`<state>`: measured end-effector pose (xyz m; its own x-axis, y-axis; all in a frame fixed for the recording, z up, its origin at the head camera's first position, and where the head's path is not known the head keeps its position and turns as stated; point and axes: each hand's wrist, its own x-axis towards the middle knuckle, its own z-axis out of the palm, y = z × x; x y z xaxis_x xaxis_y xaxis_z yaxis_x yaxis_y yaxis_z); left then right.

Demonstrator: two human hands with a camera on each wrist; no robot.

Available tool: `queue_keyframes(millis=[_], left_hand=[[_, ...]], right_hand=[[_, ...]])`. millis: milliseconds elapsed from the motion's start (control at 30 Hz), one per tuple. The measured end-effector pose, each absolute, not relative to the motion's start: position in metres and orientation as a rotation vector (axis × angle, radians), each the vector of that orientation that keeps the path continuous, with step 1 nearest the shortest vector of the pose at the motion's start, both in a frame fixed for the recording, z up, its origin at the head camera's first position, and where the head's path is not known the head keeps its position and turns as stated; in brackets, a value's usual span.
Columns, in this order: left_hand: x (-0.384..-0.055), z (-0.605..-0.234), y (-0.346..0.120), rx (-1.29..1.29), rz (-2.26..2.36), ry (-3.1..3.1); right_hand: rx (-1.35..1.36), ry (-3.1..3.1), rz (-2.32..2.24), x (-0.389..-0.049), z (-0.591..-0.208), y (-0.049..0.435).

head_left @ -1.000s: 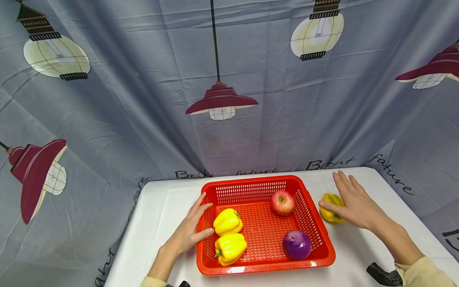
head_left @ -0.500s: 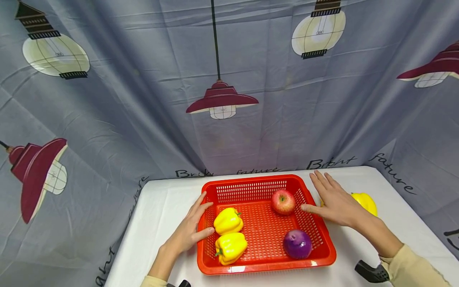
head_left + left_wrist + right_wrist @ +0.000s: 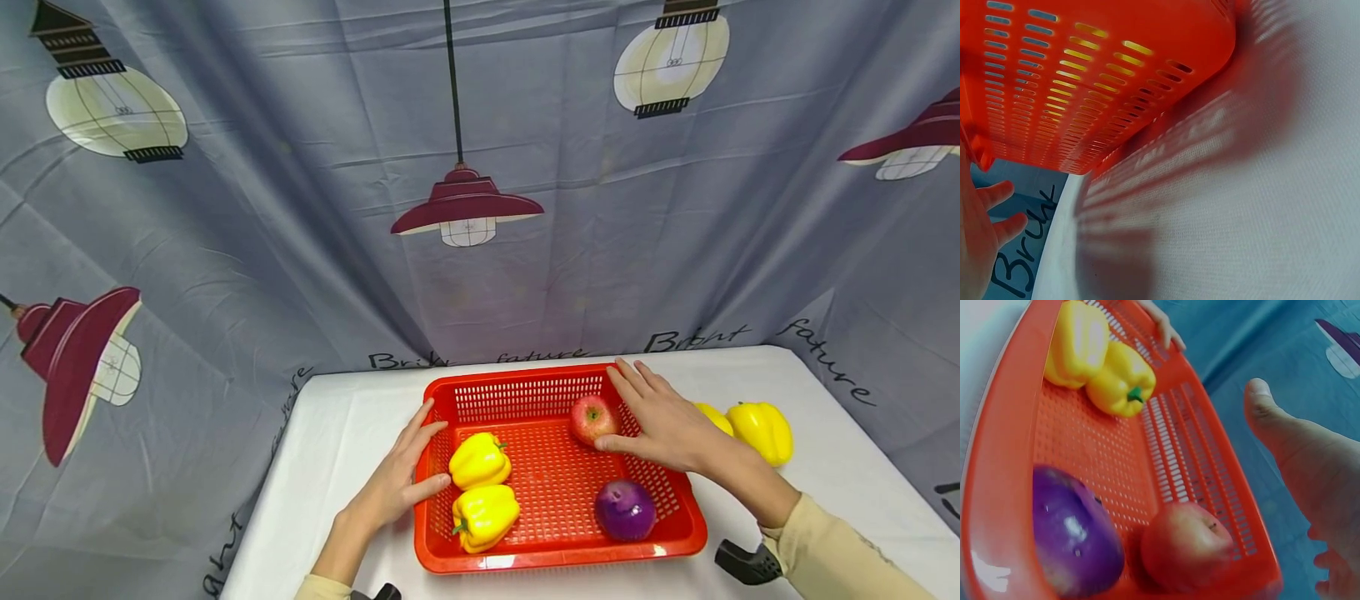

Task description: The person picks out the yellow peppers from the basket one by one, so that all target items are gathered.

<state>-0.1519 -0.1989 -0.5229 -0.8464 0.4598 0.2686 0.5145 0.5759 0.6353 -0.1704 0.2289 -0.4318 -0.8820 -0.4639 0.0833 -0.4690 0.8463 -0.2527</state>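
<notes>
Right hand (image 3: 658, 425) over the basket's (image 3: 517, 375) right wall, thumb held wide, the other fingers fairly straight and only slightly apart, pinching nothing; apple (image 3: 592, 418) in the far right of the basket, just by the thumb in the head view, clearly apart from it in the right wrist view; for a sound grip from here, I'd say lower the palm over the top, thumb on one side, fingers on the other, knuckles clear of the rim; the skin looks smooth, so full pads should beat fingertips; left hand (image 3: 393, 475) at the left rim, fingers spread, whether they touch I can't tell; light pressure there would likely steady the basket; and what an apple, round, red with paler streaks, dark stem showing; purple ball (image 3: 626, 510) nearer on that same right side, plenty of room between!
</notes>
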Motion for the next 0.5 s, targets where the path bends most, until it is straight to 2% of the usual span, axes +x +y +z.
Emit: queue_keyframes(millis=[500], left_hand=[[-0.151,-0.521,-0.197,-0.834,-1.148,-2.725]], right_hand=[[0.921,-2.994,0.477,-0.184,-0.446,0.179]])
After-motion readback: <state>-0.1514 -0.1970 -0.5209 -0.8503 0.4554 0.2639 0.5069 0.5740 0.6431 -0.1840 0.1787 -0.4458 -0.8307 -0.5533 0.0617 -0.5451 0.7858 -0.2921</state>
